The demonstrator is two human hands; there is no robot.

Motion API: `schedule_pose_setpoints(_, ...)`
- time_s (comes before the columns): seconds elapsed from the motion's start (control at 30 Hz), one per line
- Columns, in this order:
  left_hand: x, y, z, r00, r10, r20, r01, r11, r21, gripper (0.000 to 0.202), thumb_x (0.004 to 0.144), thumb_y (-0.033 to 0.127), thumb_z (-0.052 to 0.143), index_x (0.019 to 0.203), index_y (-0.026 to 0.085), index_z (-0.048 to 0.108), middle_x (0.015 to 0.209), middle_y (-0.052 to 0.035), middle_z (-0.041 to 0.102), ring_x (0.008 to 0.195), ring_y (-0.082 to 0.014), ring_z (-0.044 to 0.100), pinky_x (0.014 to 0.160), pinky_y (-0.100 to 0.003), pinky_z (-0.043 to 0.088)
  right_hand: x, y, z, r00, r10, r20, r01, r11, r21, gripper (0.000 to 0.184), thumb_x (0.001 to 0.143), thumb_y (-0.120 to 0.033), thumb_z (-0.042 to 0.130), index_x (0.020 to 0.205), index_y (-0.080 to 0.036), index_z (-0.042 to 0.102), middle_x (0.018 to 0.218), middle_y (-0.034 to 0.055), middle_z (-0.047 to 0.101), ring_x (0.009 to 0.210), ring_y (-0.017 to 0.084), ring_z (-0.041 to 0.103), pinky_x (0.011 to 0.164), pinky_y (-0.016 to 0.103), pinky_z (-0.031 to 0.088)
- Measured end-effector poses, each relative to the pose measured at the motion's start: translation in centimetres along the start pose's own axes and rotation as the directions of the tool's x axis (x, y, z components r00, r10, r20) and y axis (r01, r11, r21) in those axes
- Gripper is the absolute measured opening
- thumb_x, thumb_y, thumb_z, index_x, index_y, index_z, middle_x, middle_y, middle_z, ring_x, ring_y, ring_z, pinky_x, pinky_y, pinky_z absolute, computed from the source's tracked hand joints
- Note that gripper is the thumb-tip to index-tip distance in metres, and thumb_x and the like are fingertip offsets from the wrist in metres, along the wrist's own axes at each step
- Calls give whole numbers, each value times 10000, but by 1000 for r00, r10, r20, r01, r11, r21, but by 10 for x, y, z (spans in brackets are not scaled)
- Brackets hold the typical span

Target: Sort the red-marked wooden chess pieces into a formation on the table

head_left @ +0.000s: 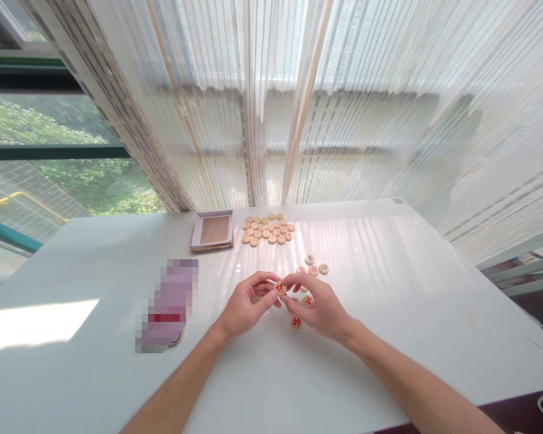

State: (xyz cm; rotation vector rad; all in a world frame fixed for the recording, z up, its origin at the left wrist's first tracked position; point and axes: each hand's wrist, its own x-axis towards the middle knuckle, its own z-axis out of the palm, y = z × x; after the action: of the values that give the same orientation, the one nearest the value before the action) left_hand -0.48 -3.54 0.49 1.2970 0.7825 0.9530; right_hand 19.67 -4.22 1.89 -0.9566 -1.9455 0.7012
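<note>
Between the fingertips of my left hand (248,304) and my right hand (314,304) is a round wooden Chinese chess piece (280,289) with a red character facing up. Both hands are closed on its edges, just above the table. Under and beside my right hand lie other pieces, among them one with a red character (296,323) nearest me and another red one (308,301) partly covered by the fingers. Just beyond that hand are a red piece (314,270) and dark-lettered pieces (324,269). Some pieces there are hidden by my right hand.
A cluster of several wooden pieces (263,233) lies farther back on the white table (117,386). Left of it sits a shallow open box (212,232). A pixelated purple flat object (169,304) lies at the left. Sheer striped curtains (271,120) hang behind the table.
</note>
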Motion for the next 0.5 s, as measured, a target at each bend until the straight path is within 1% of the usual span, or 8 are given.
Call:
schedule_pose_setpoints(0.27,0,4,3,999,-22,-47,26,997,76,276,875,333,716,1083,178,623,896,-72,738,770,-189,703,764,-334,557,-3,1,2,1000,3,-4,-3,1000,-10,214,875,-187,662,1076,-251,626,959,24,719,837,181,653,775,345,556)
schedule_pose_setpoints(0.5,0,1,1,1000,-15,-21,15,1000,8,270,909,361,671,1096,174,618,870,-68,741,762,-181,698,778,-331,549,0,-3,1,1000,-7,-6,7,999,32,236,884,-158,637,1102,-249,624,954,21,714,832,171,644,776,339,552)
